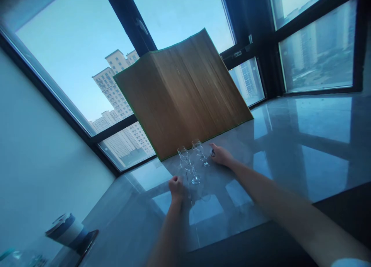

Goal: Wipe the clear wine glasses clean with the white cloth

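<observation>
Two clear stemmed glasses stand upright on a polished grey stone counter (pixel 304 143) beside a corner window, their stems vertical and bowls opening upward. The nearer glass (pixel 188 164) sits just left of and nearer than the farther glass (pixel 199 151); the two are close together, whether touching cannot be told.

The left hand (pixel 176 187) rests on the counter just left of and nearer than the nearer glass, fingers curled into a loose fist; whether it holds anything cannot be told. The right hand (pixel 220 154) lies on the counter just right of the farther glass, fingers closed around a small dark object (pixel 212 152) too small to identify.

The glass is transparent and its outlines blur into window reflections on the stone, so the bases are hard to make out.

Directly beyond the glasses a brown bamboo mat with a green edge (pixel 181 93) leans against the window (pixel 72 46), hiding part of the frame and the tower blocks (pixel 116 93) outside. At the near left, cut off by the frame's edge, stands a white-and-dark cylindrical container (pixel 68 232) on a dark tray (pixel 89 240).
</observation>
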Tool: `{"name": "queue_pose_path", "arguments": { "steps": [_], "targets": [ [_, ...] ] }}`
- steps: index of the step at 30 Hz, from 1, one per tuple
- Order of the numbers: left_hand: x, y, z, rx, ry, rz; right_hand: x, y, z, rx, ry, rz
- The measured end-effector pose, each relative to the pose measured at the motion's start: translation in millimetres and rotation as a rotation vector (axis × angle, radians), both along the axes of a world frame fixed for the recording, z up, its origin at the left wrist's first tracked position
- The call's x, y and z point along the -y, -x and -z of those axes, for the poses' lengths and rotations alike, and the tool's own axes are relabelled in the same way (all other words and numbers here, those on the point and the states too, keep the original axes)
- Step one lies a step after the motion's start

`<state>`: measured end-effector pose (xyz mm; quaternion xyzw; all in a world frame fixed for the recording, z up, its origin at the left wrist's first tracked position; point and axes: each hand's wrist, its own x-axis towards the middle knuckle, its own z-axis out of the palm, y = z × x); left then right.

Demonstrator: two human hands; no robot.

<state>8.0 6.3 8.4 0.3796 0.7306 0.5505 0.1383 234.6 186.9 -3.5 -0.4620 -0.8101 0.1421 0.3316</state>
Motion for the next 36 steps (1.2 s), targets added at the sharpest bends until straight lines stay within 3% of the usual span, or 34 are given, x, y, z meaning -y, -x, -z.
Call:
{"name": "queue_pose_path", "arguments": {
  "steps": [5, 15, 27, 36],
  "targets": [
    [0.0, 11.8, 3.4, 0.12, -0.068, -0.067, -1.3, 0.9, 0.6, -0.009, -0.017, -0.002],
    [-5.9, 13.6, 2.9, 0.305, -0.101, 0.041, 7.1, -0.3, -7.2, -0.001, -0.001, 0.083],
    [1.5, 11.1, -3.1, 0.492, -0.203, 0.036, 8.6, 0.6, -7.8, -0.015, 0.019, 0.098],
    [10.0, 24.5, -8.6, 0.714, -0.275, 0.084, 7.8, 1.9, -8.1, -0.006, 0.041, 0.109]
  ]
}}
